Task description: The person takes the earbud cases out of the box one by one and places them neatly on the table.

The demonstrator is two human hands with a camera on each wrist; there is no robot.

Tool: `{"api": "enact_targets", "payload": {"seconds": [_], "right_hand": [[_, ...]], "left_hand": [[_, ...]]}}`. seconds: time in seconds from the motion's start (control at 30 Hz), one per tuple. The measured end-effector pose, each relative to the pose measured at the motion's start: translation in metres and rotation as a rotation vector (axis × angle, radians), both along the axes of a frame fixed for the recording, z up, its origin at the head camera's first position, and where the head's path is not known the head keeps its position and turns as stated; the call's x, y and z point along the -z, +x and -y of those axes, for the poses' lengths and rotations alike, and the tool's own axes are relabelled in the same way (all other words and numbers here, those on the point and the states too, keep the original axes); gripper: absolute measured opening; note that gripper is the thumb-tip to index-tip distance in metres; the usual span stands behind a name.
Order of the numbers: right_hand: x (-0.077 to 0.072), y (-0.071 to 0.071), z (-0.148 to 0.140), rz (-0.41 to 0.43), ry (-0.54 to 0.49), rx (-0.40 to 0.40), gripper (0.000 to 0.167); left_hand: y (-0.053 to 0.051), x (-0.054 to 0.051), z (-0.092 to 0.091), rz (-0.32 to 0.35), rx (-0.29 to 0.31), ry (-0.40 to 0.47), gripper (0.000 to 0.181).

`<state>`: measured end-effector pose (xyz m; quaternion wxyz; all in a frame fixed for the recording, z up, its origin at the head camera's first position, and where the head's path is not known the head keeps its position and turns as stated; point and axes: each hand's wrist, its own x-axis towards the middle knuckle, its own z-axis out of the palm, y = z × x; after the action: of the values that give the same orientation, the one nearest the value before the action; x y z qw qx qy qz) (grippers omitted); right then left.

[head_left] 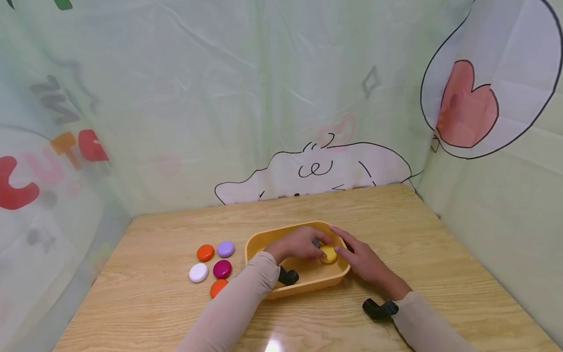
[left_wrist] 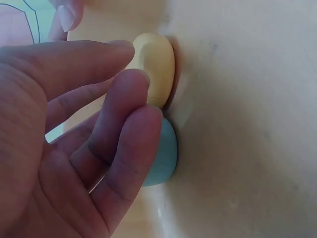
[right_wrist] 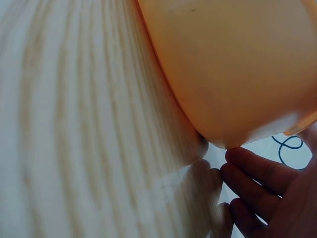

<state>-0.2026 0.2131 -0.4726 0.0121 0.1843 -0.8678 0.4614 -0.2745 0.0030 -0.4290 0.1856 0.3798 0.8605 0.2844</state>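
My left hand (head_left: 303,243) reaches into an orange-yellow plastic bin (head_left: 303,285). Its thumb and index finger are at the edge of a rounded, glossy yellow disc (head_left: 329,254) on the bin floor, pinching it. In the left wrist view, a teal disc (left_wrist: 166,153) lies beside the yellow one, partly behind the curled fingers. My right hand (head_left: 367,261) holds the right end of the bin, thumb over the rim and fingers along the outside. The right wrist view shows fingertips (right_wrist: 237,154) against the bin's outer wall.
Left of the bin lie several loose discs: an orange one (head_left: 205,253), a lilac one (head_left: 226,249), a white one (head_left: 199,272), a magenta one (head_left: 222,269) and another orange one (head_left: 218,287), partly behind my left sleeve. A printed curtain (head_left: 198,98) hangs around the wooden table (head_left: 167,230).
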Motion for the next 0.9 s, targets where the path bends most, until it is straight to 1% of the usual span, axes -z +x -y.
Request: {"api": "enact_targets", "payload": {"seconds": [0.07,0.13,0.23,0.4,0.5,0.67,0.83,0.9], "right_hand": [[-0.0011,-0.0003,0.0,0.002,0.005,0.001,0.054],[-0.0016,-0.0008,-0.0002,0.002,0.011,0.004,0.054],[-0.0025,-0.0009,-0.0011,0.003,0.012,0.009,0.054],[-0.0023,-0.0012,-0.0031,0.007,0.001,0.01,0.054],[-0.0009,-0.0017,-0.0029,0.011,-0.003,0.006,0.054],[0.0006,-0.001,-0.0022,0.022,-0.012,0.003,0.053],[0.0013,-0.001,-0.0015,0.022,-0.008,0.002,0.054],[0.0014,-0.0016,-0.0014,0.019,-0.005,0.003,0.054]], "left_hand": [[-0.0014,0.0015,-0.0013,-0.045,0.005,-0.015,0.035],[-0.0027,0.003,-0.0024,-0.072,0.012,-0.028,0.035],[-0.0043,0.0041,-0.0046,-0.104,0.025,-0.054,0.036],[-0.0041,0.0031,-0.0083,-0.154,0.048,-0.106,0.035],[-0.0035,0.0041,-0.0096,-0.172,0.048,-0.13,0.034],[-0.0029,0.0056,-0.009,-0.171,0.042,-0.136,0.031],[-0.0031,0.0069,-0.0062,-0.16,0.052,-0.101,0.03],[-0.0034,0.0077,-0.005,-0.141,0.05,-0.084,0.031]]}}
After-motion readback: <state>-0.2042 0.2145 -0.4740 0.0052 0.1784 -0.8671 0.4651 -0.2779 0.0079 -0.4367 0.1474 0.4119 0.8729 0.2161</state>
